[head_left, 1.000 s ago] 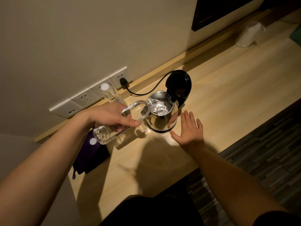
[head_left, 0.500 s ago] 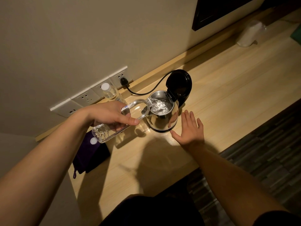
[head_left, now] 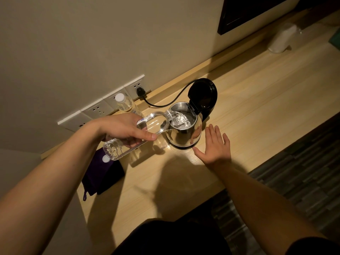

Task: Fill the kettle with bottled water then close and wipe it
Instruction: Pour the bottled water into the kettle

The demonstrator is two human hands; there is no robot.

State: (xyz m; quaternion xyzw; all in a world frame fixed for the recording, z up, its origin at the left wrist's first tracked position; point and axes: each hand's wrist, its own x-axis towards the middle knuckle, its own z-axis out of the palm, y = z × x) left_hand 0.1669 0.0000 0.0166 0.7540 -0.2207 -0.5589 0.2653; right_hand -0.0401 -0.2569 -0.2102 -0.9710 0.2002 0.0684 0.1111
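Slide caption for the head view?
Left hand pours bottle into open kettle; right hand flat on counter.

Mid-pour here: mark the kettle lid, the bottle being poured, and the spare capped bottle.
kettle lid (head_left: 202,95): head view, inner face of the raised black lid.
poured bottle (head_left: 152,124): head view, clear shoulder near the neck.
spare capped bottle (head_left: 119,97): head view, its white cap.

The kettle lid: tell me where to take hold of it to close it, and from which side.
Take the black lid at its free upper rim, the edge farthest from the hinge, coming from the right with the empty right hand. It stands swung open behind the kettle, hinged at the rim, so pushing that edge toward the left should fold it down once the bottle is clear.
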